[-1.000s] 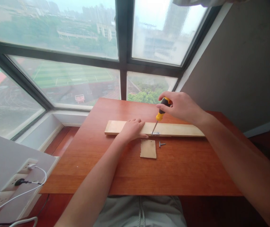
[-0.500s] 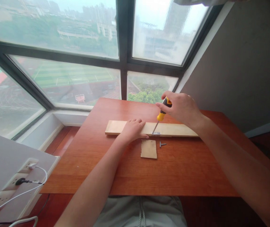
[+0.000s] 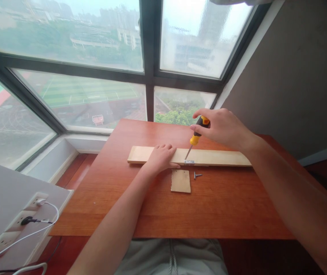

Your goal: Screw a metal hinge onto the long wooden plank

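A long, pale wooden board [image 3: 212, 156] lies across the table. My left hand [image 3: 160, 157] is closed over it, fingers across the top and thumb along the near edge. In my right hand [image 3: 223, 128] is a yellow and black screwdriver [image 3: 194, 138], held by its handle and tilted. Its tip points down at the left end of a small metal hinge [image 3: 189, 162] on the board's near edge; contact is too small to tell. Just in front of the board lies a small wooden piece [image 3: 181, 181] with two holes, beside some small screws [image 3: 197, 175].
The reddish-brown table [image 3: 109, 206] has its near edge close to my lap. Beyond it are large windows [image 3: 94, 91]. A grey wall [image 3: 289, 76] rises on the right. Sockets with plugged-in cables [image 3: 34, 219] are at lower left.
My right hand has turned slightly and its wrist has shifted to the right, with the screwdriver still in it. The left hand and the board have stayed in place.
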`<state>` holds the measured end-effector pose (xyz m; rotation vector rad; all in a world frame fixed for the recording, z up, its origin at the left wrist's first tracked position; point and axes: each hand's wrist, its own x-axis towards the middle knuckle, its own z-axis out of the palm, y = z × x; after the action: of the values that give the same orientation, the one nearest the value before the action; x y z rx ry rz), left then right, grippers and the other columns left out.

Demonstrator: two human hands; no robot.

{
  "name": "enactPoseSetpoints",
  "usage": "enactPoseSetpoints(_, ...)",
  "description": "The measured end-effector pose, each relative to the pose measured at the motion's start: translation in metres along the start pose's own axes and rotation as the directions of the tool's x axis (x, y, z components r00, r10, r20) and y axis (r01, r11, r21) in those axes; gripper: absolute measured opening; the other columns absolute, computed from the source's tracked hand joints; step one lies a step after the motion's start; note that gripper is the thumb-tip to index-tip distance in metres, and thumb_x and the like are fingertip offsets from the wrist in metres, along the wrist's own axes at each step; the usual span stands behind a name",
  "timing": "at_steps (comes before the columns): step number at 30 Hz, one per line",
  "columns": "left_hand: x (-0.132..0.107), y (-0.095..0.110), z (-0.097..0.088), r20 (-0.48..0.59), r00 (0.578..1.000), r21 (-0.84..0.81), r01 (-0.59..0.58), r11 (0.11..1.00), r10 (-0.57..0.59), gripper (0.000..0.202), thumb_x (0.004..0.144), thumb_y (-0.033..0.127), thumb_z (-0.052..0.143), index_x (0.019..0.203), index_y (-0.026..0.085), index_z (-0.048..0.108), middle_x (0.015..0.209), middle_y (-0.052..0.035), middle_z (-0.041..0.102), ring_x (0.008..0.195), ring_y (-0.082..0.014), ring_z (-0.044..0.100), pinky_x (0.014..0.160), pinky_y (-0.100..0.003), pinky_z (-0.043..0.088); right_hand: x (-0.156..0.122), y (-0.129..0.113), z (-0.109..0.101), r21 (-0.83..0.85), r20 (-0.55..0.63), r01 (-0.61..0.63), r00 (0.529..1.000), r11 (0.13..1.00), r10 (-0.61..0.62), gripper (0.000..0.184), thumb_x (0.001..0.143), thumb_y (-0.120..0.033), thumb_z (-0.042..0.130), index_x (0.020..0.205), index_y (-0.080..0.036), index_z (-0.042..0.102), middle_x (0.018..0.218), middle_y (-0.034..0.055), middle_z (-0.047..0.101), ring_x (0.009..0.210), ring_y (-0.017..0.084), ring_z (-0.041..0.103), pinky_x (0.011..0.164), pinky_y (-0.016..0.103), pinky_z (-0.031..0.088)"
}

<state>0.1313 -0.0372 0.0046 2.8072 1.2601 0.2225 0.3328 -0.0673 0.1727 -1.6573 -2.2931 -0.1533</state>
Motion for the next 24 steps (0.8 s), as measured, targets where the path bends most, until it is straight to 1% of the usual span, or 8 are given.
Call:
enactPoseSetpoints(6,-0.001,0.001,-0.006,0.023,1.000,-0.029,0.010,1.000,-0.009,0.064,0.075,0.065,0.071,0.120,0.022,0.057,0.116,-0.0112,0.062,0.107,-0.0300,0.060,0.091,-0.038,0.044,-0.004,0.006,-0.003,0.116,-0.106,-0.055,0.992,0.992,0.068,0.027,0.084,-0.043,0.067,0.101,-0.023,0.072,0.073,0.0004,0.067,0.066,0.016,0.059,0.062,0.029,0.041)
enactPoseSetpoints(9,-0.002,0.000,-0.007,0.031,0.999,-0.038,0.018,0.999,-0.017,0.063,0.076,0.065,0.070,0.120,0.022,0.057,0.117,-0.0113,0.062,0.108,-0.0302,0.060,0.091,-0.038,0.043,-0.020,0.027,0.011,0.284,-0.128,-0.165,0.970,0.945,0.208,0.026,0.079,-0.045,0.073,0.088,-0.022,0.073,0.070,0.0006,0.065,0.065,0.016,0.059,0.061,0.030,0.046)
enactPoseSetpoints(10,-0.002,-0.001,-0.007,0.030,0.999,-0.037,0.022,0.999,-0.020,0.063,0.076,0.065,0.071,0.120,0.022,0.058,0.117,-0.0112,0.062,0.107,-0.0300,0.060,0.091,-0.038,0.043,-0.028,0.037,0.019,0.423,-0.132,-0.222,0.944,0.878,0.303,0.029,0.077,-0.047,0.074,0.089,-0.020,0.073,0.071,0.0010,0.065,0.065,0.016,0.060,0.061,0.030,0.049)
enactPoseSetpoints(13,-0.001,-0.005,-0.006,0.013,0.999,-0.026,0.031,0.999,-0.030,0.063,0.075,0.064,0.072,0.119,0.022,0.058,0.118,-0.0113,0.062,0.108,-0.0292,0.060,0.094,-0.038,0.041,-0.055,0.068,0.051,0.855,-0.048,-0.273,0.806,0.442,0.590,0.035,0.073,-0.048,0.079,0.088,-0.018,0.068,0.078,0.0013,0.066,0.069,0.016,0.065,0.062,0.029,0.057)
enactPoseSetpoints(15,-0.001,-0.007,-0.005,0.005,0.999,-0.017,0.039,0.999,-0.039,0.062,0.075,0.064,0.071,0.118,0.022,0.058,0.119,-0.0114,0.063,0.109,-0.0291,0.060,0.096,-0.038,0.039,-0.072,0.081,0.075,0.952,0.116,-0.276,0.725,0.132,0.679,0.033,0.072,-0.045,0.081,0.084,-0.019,0.065,0.079,0.0003,0.066,0.067,0.013,0.064,0.060,0.024,0.058)
enactPoseSetpoints(18,-0.001,-0.009,-0.003,-0.008,0.999,-0.012,0.048,0.999,-0.048,0.058,0.079,0.064,0.068,0.117,0.021,0.057,0.120,-0.0114,0.063,0.111,-0.0290,0.059,0.099,-0.040,0.036,-0.093,0.086,0.102,0.949,0.313,-0.250,0.685,-0.191,0.658,0.028,0.073,-0.039,0.080,0.088,-0.021,0.063,0.083,0.0017,0.068,0.066,0.012,0.063,0.054,0.020,0.056)
enactPoseSetpoints(20,-0.002,-0.010,-0.002,-0.021,0.999,-0.014,0.044,0.999,-0.044,0.057,0.081,0.064,0.066,0.118,0.021,0.057,0.121,-0.0113,0.063,0.112,-0.0290,0.059,0.101,-0.040,0.035,-0.102,0.081,0.112,0.916,0.401,-0.302,0.736,-0.265,0.546,0.027,0.078,-0.041,0.073,0.096,-0.022,0.064,0.094,0.0061,0.071,0.069,0.013,0.063,0.055,0.022,0.057)
enactPoseSetpoints(24,-0.003,-0.011,0.000,-0.040,0.999,-0.020,0.028,0.999,-0.028,0.057,0.081,0.061,0.068,0.120,0.021,0.056,0.122,-0.0111,0.063,0.113,-0.0290,0.058,0.103,-0.040,0.034,-0.113,0.065,0.120,0.897,0.434,-0.369,0.838,-0.244,0.331,0.033,0.080,-0.038,0.066,0.110,-0.024,0.064,0.100,0.0042,0.067,0.073,0.013,0.061,0.061,0.024,0.055)
